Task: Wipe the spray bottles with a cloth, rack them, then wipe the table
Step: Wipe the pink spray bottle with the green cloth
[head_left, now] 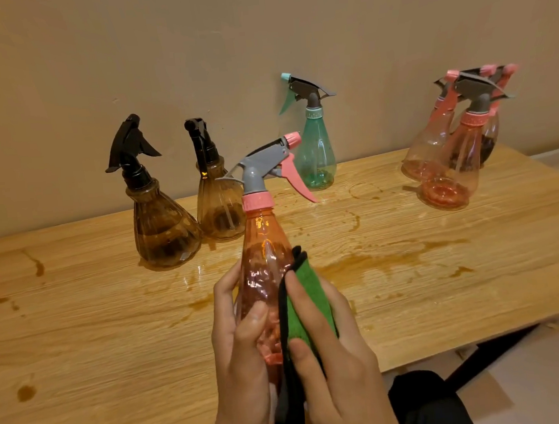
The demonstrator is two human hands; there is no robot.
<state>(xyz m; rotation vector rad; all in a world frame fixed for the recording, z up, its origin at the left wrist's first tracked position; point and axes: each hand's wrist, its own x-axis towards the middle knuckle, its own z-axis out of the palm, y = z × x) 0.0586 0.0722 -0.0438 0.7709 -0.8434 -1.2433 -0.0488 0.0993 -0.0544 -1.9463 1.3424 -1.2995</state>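
Note:
My left hand (241,355) grips the lower body of a pink spray bottle (264,246) with a grey head, held up above the table's front edge. Against the bottle's right side my right hand (333,358) presses a green cloth (306,296) with a dark edge, thumb and fingers curled round the cloth. The bottle's base is hidden between my hands. The wooden table (80,328) carries brown wet streaks and puddles (369,265) across its middle.
Two brown bottles with black heads (162,231) (217,203) stand at the back left. A green bottle (315,152) stands by the wall. Several pink bottles (451,158) cluster at the back right. The table's right end drops to the floor (551,374).

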